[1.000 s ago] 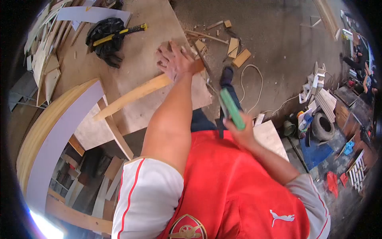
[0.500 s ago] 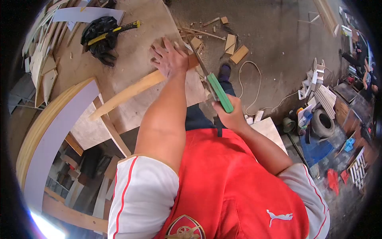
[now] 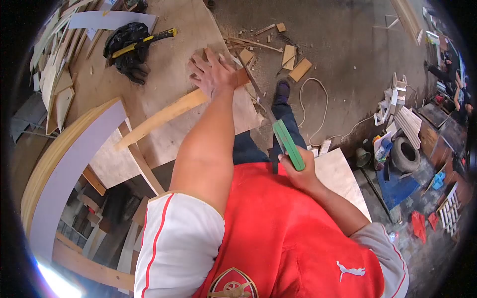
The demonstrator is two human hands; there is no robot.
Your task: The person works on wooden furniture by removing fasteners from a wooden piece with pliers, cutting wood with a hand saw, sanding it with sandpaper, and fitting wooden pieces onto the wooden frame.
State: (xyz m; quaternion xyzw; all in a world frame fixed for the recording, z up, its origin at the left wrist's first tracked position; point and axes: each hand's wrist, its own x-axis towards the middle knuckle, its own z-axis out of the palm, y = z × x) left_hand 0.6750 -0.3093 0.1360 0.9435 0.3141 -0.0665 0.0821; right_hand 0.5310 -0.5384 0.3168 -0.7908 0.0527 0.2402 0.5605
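Note:
My left hand (image 3: pixel 214 74) lies with spread fingers on a curved wooden piece (image 3: pixel 164 118), pressing it against the plywood sheet (image 3: pixel 169 64). Wrapped round the green handle (image 3: pixel 288 144) of a handsaw is my right hand (image 3: pixel 300 166), low and to the right, near my waist. The saw's thin blade (image 3: pixel 254 84) slants up and left from the handle, passing the right end of the curved piece at the sheet's edge. Whether its teeth touch the wood cannot be made out.
A yellow-black tool (image 3: pixel 144 42) lies over a black plastic bag (image 3: pixel 126 37). Offcuts (image 3: pixel 300 69) and a cord (image 3: pixel 325 107) are on the floor. A curved frame (image 3: pixel 74 144) stands at left. A tire (image 3: pixel 405 155) lies right; a person (image 3: pixel 462 94) is at the far right.
Over the last second my right hand and the saw moved up and left, then back down and right. My left hand has stayed on the curved piece, and the view shifted slightly.

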